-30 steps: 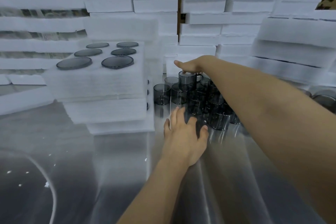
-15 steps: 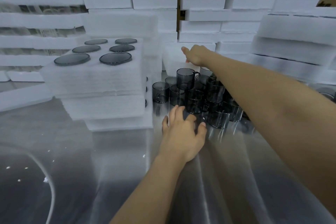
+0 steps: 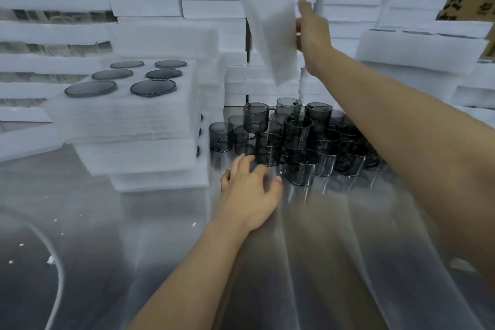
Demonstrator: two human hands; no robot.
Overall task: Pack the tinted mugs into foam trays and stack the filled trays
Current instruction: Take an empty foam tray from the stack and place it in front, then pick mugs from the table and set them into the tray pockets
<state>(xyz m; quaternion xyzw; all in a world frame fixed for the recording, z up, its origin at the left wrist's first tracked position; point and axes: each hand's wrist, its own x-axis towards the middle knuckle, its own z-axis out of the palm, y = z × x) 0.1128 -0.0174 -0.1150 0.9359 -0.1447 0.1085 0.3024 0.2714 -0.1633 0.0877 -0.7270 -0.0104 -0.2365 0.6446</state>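
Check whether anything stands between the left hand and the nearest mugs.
Nothing visible does: the left hand rests on the table, fingertips right beside the nearest mugs. The right hand holds a foam tray up behind them.

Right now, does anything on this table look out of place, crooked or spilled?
Yes. The loose mugs are heaped, several perched on others' rims. White foam crumbs dot the table at left. The stack of filled trays is stepped, not flush.

Metal table (image 3: 134,249) w/ mugs (image 3: 297,142), foam trays (image 3: 128,126)
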